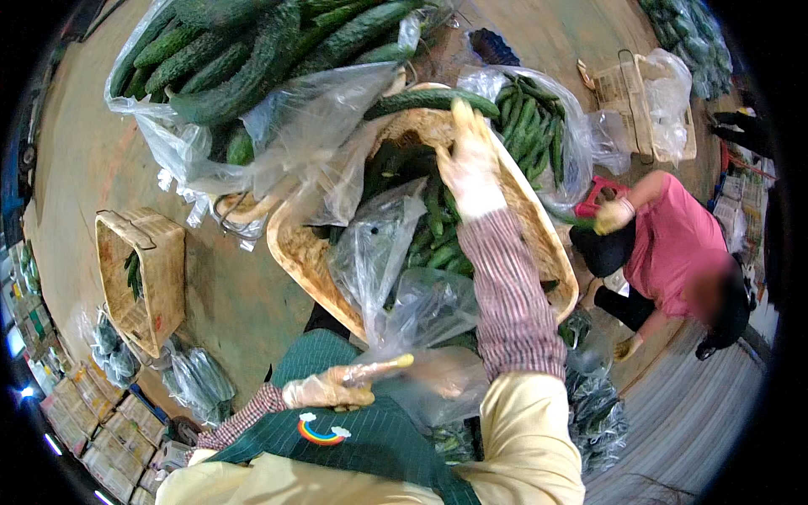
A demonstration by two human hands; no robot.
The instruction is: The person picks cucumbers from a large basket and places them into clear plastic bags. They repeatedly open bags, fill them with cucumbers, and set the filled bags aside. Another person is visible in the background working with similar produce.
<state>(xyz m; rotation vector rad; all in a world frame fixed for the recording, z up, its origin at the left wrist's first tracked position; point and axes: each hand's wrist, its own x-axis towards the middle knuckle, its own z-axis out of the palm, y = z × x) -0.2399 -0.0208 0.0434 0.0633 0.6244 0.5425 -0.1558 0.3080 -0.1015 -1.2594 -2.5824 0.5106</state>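
My left hand [331, 388], in a pale glove, pinches the edge of a clear plastic bag [435, 303] close to my apron. My right hand [472, 145], also gloved, reaches over the far end of a large tan basket [555, 265]. Its fingers are on a long green cucumber [416, 100] lying across that end; the fingertips are partly blurred. Inside the basket, several small cucumbers [442, 243] show beside and through the plastic. My right forearm hides part of the basket.
Large cucumbers [246, 69] fill a plastic-lined container at far left. A bag of slim cucumbers [530, 126] stands beyond the basket. Crates [167, 284] stand on the floor at left and far right [618, 95]. A person [672, 246] in pink works at right, a gloved hand on a cucumber.
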